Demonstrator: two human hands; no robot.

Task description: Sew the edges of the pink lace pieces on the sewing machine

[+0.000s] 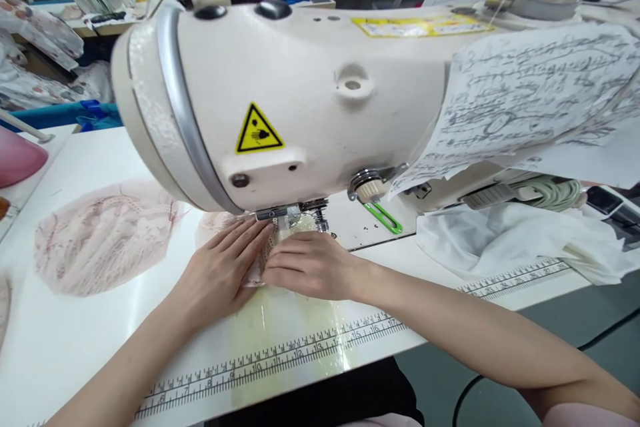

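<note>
A pale pink lace piece [256, 272] lies under the needle area of a white sewing machine [310, 93]. My left hand [225, 267] rests flat on the lace, fingers stretched out toward the presser foot. Just right of it, my right hand [307, 265] has its fingers curled together at the lace's right edge; its fingertips are partly hidden. The machine head covers the needle itself from my view. Further left on the table lies another pink lace piece [105, 237] with reddish stitching.
A printed measuring tape [280, 353] runs along the table's front edge. Right of the machine base lie a green thread cutter [384, 219] and white cloth [480, 240]. Handwritten paper [525, 93] hangs on the machine arm. A pink rounded object [20, 157] stands at far left.
</note>
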